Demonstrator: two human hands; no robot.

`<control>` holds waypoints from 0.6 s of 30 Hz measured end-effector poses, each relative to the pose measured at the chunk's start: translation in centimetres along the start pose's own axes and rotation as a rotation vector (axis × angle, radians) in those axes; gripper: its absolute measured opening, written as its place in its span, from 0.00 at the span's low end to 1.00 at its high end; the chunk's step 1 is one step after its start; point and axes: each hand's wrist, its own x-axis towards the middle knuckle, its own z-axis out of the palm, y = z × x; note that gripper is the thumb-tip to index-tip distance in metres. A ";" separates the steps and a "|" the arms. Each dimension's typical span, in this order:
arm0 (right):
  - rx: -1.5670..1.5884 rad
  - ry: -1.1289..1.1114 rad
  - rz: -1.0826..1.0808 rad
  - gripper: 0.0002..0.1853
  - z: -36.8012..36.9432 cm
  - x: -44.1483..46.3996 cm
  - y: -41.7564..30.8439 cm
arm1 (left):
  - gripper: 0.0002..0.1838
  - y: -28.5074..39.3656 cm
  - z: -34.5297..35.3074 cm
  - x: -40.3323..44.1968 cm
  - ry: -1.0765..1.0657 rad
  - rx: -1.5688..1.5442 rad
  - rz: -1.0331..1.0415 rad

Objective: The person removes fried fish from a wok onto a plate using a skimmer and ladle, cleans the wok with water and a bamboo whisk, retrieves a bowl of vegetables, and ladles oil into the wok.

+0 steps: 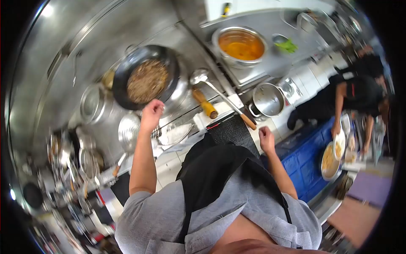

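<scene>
My left hand (pixel 153 113) hangs at the near rim of a dark wok (pixel 119 86), its fingers curled together; anything in them is too small or hidden to make out. Brown, finely chopped or minced food (pixel 148 80) fills the wok's middle. My right hand (pixel 266 139) is closed in a loose fist beside my body, with nothing showing in it. Closest to that hand is the wooden handle end of a long ladle (pixel 226 100), resting across the counter edge. A thick yellow-and-brown wooden handle (pixel 205 103) lies between the ladle and the wok.
A steel bowl of orange liquid (pixel 241 44) and a small bowl with green leaves (pixel 286 44) stand on the far counter. Right of me is a steel pot (pixel 268 100). Another person (pixel 359 93) handles a white bowl (pixel 339 144) over blue crates (pixel 306 163). Steel strainers (pixel 129 129) sit left.
</scene>
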 end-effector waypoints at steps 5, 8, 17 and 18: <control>-0.313 -0.191 -0.273 0.36 4.3 9.3 -3.6 | 0.12 -11.1 -9.6 -8.7 0.663 0.350 -0.281; -0.461 -0.564 -0.172 0.42 8.7 11.9 1.3 | 0.36 -20.2 -14.4 -16.3 0.698 0.659 -0.800; -0.368 -0.280 -0.227 0.14 7.6 5.5 -7.7 | 0.40 -27.1 -20.0 -26.0 0.241 0.832 -1.098; -0.117 -0.404 -0.010 0.12 7.0 4.2 -11.7 | 0.35 -27.0 -20.0 -25.7 0.183 0.864 -1.151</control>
